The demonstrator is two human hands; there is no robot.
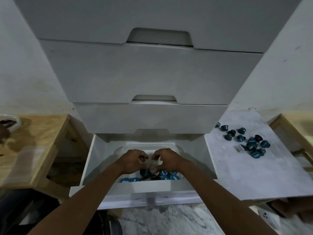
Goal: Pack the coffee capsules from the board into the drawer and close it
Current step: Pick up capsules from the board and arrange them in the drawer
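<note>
The bottom white drawer [89,160] stands pulled out. Several blue coffee capsules [166,176] lie inside it near the front wall. Both my hands are down in the drawer, side by side above those capsules. My left hand [133,160] has its fingers curled, and whether it holds anything cannot be made out. My right hand [166,159] is curled too, with a small pale object at its fingertips. To the right, several more blue capsules [250,143] lie scattered on the white marbled board [254,175].
Three shut white drawers [144,73] stack above the open one. Wooden stands flank the unit: one at the left [39,141], one at the right [298,126]. A small white packet [239,148] lies among the board's capsules. Marbled floor shows below.
</note>
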